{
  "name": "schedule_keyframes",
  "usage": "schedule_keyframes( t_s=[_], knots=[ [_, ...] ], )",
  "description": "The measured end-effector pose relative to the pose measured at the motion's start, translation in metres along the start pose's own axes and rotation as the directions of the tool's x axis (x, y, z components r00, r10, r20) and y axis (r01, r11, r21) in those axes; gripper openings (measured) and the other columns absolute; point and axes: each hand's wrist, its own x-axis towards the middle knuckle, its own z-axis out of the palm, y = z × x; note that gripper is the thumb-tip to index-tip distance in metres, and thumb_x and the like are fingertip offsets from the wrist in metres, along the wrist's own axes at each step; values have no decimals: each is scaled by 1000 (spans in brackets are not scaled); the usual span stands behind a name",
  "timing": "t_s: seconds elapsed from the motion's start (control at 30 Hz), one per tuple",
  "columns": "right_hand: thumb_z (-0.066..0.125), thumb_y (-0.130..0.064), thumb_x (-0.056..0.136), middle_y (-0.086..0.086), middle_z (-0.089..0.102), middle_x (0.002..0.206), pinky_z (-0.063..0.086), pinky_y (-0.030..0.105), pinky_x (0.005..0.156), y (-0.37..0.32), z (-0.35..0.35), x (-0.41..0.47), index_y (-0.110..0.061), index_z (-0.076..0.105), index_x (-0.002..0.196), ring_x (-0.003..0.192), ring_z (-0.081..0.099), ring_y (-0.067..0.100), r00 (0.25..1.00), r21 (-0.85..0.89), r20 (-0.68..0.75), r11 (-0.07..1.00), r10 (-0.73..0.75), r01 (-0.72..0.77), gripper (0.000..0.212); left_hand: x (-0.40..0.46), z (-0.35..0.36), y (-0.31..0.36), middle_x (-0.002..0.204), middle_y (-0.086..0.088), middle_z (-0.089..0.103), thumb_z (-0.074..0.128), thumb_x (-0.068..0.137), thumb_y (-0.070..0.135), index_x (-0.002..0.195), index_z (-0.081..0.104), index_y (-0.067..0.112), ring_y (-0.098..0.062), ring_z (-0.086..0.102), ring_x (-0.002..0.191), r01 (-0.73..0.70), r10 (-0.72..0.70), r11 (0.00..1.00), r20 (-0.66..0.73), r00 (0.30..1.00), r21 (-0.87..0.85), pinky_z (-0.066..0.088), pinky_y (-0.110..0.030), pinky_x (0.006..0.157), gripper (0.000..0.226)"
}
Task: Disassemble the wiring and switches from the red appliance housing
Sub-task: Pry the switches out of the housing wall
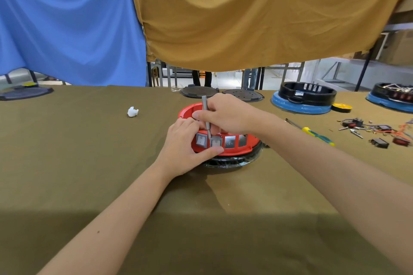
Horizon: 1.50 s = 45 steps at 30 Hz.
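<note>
Red appliance housing (pixel 234 148) sits mid-table on a black base (pixel 228 162), with bare olive cloth (pixel 78 152) to its left and toward the near edge. A white scrap (pixel 133 111) lies well left. The left hand (pixel 181 149) grips the housing's front wall, thumb under two grey switches (pixel 209 140). The right hand (pixel 223 114) pinches a grey tool (pixel 206 116), tip at the switches. Right: a screwdriver (pixel 312 133), loose wiring and switches (pixel 377 134). Blue and tan cloths hang behind.

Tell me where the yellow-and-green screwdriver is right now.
In the head view, the screwdriver lies on the table right of the red housing, between the right forearm and the pile of removed switches.
</note>
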Motion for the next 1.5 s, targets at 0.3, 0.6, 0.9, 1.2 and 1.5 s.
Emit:
schedule_keyframes(
  t_s=[0.3, 0.6, 0.9, 1.2, 1.5],
  knots=[
    [48, -33, 102, 4, 64, 53, 57, 26, 53, -13, 0, 20, -6, 66, 70, 47, 63, 15, 989, -101, 116, 992, 89, -77, 46, 0, -2, 0, 113, 16, 61, 57, 78, 76, 116, 58, 35, -3, 49, 102, 5, -5, 1000, 37, 999, -13, 42, -36, 97, 56],
    [50, -38, 102, 4, 69, 69, 57, 33, 69, 15, -9, -29, -7, 66, 80, 65, 68, 17, 968, 245, -247, 969, 39, 23, 41, -5, -3, 1, 105, 15, 51, 57, 80, 67, 114, 48, 32, 1, 43, 101, 23, -22, 998, 15, 1000, -59, 32, -29, 97, 50],
    [61, -36, 98, 0, 74, 79, 59, 34, 76, 30, -11, -56, -17, 67, 88, 75, 73, 10, 985, 222, -169, 973, -31, 68, 23, -3, -6, 17, 105, 0, 54, 72, 82, 45, 83, 54, 15, -21, 51, 103, -184, 185, 982, -55, 981, 33, 48, -45, 85, 35],
    [62, -32, 97, 6, 73, 80, 54, 17, 67, 38, -17, -41, -1, 67, 96, 73, 71, 12, 1000, 398, -23, 917, -8, 17, 32, -1, -6, 21, 96, -1, 56, 69, 85, 41, 84, 53, 14, -20, 53, 91, -213, 214, 976, -14, 977, 45, 49, -42, 80, 32],
    [54, -38, 101, 9, 66, 70, 55, 38, 79, 24, -23, -24, -9, 65, 85, 68, 62, 16, 986, 334, 164, 938, 41, -95, 35, -2, -7, 18, 98, 4, 52, 69, 85, 42, 85, 51, 16, -15, 49, 92, -207, 207, 978, 3, 978, 25, 48, -38, 82, 32]
  ],
)
